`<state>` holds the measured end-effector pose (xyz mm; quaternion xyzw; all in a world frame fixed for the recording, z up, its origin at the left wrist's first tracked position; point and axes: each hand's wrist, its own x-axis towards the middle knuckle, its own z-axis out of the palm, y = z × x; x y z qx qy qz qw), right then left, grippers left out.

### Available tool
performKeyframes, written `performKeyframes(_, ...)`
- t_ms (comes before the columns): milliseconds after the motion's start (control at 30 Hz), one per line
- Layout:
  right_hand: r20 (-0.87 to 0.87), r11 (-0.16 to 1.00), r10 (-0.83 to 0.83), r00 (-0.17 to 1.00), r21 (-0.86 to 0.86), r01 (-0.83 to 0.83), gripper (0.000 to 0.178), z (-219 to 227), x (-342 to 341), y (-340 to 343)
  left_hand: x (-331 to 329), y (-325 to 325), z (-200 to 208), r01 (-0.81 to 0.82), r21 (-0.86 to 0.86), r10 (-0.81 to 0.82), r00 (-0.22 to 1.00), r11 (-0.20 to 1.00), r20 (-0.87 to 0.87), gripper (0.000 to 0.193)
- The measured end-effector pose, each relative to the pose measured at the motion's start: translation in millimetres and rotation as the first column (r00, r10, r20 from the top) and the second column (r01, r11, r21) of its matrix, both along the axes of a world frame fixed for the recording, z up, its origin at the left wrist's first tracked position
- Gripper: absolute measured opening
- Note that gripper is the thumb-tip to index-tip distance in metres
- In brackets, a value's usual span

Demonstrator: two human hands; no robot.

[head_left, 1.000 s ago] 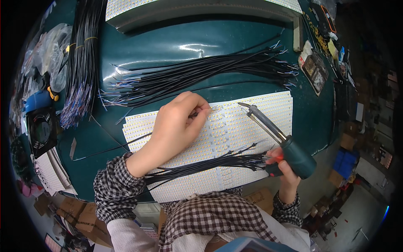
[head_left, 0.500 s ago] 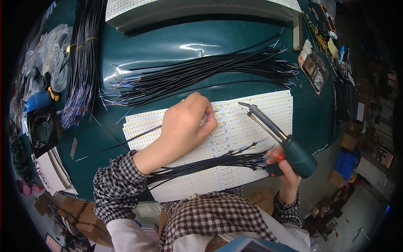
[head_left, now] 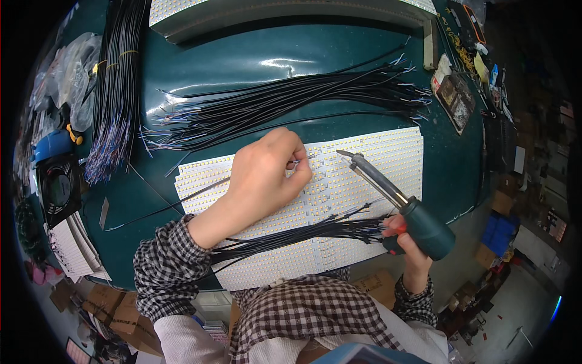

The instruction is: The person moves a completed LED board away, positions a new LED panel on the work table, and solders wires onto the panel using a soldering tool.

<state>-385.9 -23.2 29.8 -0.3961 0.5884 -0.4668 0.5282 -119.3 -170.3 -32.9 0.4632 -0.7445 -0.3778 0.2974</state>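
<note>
My right hand [head_left: 414,249] has brought the pistol-grip soldering iron [head_left: 427,227] slightly leftward since half a second ago, so that its tip stands nearer my left hand [head_left: 267,167], which keeps its place over the LED boards [head_left: 388,151]. The left thumb and forefinger pinch the end of a black cable [head_left: 206,190]; the right fingers close around the iron's grip, one of them at its red part.

The cable is thin and dark, running from the green table [head_left: 230,60] at left up across the boards to my left hand, with fine conductors showing at the fingertips. The boards are white, stacked with uneven left edges, and bear close rows of yellowish LEDs; a bundle of short black cables [head_left: 303,235] lies across their lower part.

My left hand covers part of the cable, and I cannot tell whether its conductors touch the board. My right palm is hidden. The LED-studded housing [head_left: 291,17] beyond is cut off by the upper edge.
</note>
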Motion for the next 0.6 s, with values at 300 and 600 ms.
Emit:
performKeyframes(300,-0.167,0.998,0.068,0.984,0.007,-0.068,0.036,-3.0,5.2,-4.6,1.6,-2.7,4.5,0.006,0.088,-0.004,1.0,0.996,-0.016,0.01)
performKeyframes(600,-0.431,0.983,0.148,0.89,-0.032,-0.179,0.035,-0.4,13.3,-13.3,3.2,-4.5,3.2,0.024,0.072,-0.022,0.999,0.997,-0.032,0.01)
